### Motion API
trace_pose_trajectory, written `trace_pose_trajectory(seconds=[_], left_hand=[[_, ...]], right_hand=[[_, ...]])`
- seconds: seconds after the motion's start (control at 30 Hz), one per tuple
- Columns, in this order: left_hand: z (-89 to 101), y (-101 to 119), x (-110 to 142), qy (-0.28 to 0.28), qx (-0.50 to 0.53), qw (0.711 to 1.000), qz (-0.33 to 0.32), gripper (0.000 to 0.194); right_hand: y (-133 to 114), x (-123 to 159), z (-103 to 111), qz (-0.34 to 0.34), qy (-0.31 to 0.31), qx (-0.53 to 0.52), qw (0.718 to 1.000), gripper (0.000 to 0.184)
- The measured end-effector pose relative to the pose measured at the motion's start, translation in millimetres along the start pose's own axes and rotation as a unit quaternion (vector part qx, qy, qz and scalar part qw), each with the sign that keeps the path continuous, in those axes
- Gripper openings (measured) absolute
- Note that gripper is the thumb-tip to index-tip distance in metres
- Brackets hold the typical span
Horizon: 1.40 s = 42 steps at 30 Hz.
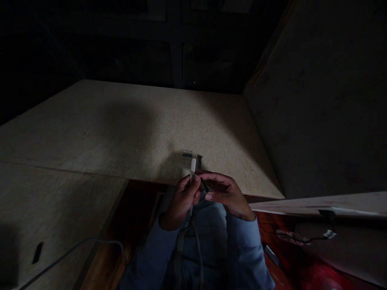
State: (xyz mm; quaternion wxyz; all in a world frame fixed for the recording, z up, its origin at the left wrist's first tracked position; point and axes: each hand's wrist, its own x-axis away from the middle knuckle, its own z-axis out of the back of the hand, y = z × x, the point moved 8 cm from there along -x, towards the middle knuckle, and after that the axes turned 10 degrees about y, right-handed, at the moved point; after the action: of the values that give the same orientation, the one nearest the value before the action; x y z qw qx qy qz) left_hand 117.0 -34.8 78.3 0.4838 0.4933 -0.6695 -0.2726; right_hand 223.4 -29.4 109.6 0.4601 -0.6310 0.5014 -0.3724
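Observation:
A slim white stick-like handle (193, 166) points upward out of my left hand (181, 201), whose thumb and fingers are closed on it. Its lower end shows beneath the hand. Between the hands, a small dark green flat piece (204, 185) is gripped by the fingers and thumb of my right hand (231, 195); the gloom hides its kind. Just beyond my hands, a small dark piece with a clear part (187, 153) lies on the tabletop (145, 133). Beside it is a small dark T-shaped object (200, 161).
A grey cable (102, 241) crosses the lower left surface, near a dark slot or flat object (37, 253). A pale panel (326, 100) rises along the table's right side. At lower right, a small light-coloured object (272, 254) rests on the reddish floor.

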Motion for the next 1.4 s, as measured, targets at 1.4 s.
trace_pose_trajectory(seconds=[1.4], left_hand=[[-27.7, -12.1, 22.1, -0.245, 0.052, 0.956, 0.155, 0.062]], right_hand=[[-3.9, -0.6, 22.1, 0.037, 0.122, -0.044, 0.991, 0.044]])
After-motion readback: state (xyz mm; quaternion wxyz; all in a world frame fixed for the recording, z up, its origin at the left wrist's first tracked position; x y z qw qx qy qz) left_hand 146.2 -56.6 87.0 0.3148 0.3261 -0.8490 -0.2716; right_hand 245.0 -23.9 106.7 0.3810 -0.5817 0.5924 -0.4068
